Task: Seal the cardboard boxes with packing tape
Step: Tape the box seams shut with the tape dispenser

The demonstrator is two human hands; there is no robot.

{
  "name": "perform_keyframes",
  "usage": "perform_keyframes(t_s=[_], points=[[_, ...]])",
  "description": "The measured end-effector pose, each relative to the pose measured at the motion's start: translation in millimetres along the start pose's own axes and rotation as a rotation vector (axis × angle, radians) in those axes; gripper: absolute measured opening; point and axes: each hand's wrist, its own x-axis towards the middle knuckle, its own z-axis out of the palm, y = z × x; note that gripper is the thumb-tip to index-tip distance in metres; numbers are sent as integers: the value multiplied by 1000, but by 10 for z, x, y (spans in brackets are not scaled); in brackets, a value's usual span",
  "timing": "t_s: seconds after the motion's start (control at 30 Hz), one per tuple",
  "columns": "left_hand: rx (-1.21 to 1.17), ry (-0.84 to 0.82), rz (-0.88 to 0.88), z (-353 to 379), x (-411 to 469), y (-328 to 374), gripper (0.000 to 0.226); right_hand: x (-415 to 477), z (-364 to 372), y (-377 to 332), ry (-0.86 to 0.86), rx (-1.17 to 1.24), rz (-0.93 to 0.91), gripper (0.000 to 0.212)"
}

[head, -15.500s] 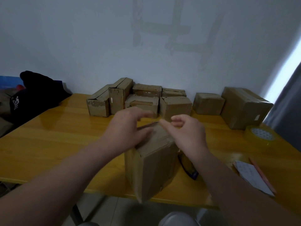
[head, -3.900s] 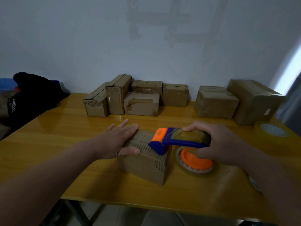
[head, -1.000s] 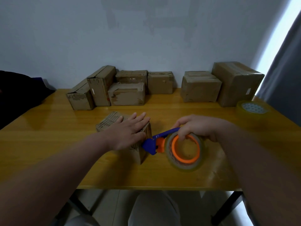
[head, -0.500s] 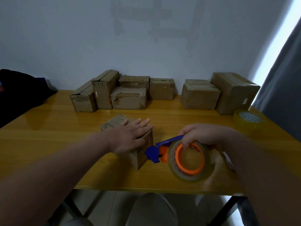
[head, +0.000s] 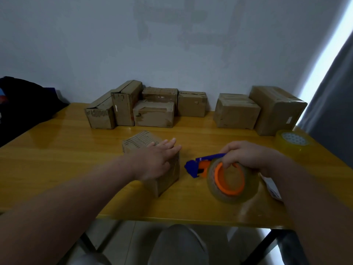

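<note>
Seen from the head camera, the left hand (head: 154, 159) lay flat, fingers straight, on a small cardboard box (head: 166, 181) near the middle of the table (head: 57, 150). The right hand (head: 246, 155) gripped the tape dispenser (head: 218, 178) just beside the box's right side. More boxes (head: 154, 113) lined the table's far edge.

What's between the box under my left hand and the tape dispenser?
Nothing: in the head view only a narrow strip of bare table separates the box from the tape dispenser.

Yellow wooden table (head: 57, 159); 1 small cardboard box (head: 137, 144) mid-table; row of boxes (head: 152, 115) along the wall; tape roll (head: 292, 142) far right.
</note>
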Motion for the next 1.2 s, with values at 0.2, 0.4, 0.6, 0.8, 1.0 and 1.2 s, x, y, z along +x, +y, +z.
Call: perform_keyframes(t_s=[0.2, 0.4, 0.6, 0.8, 1.0, 1.2], points=[[99, 272, -298, 280, 173, 270, 61, 212, 212, 136, 316, 132, -42, 78], [232, 454, -310, 528, 234, 240, 74, 314, 513, 274, 408, 263, -119, 71], [168, 415, -232, 444, 162, 202, 86, 300, 485, 353, 429, 135, -159, 59], [118, 319, -88, 360, -65, -22, 87, 285, 369, 342, 429, -45, -36, 64], [17, 241, 13, 229, -209, -283, 80, 321, 393, 367, 326, 224, -95, 57], [7, 176, -131, 164, -185, -381, 102, 341, 509, 299, 259, 420, -196, 66]])
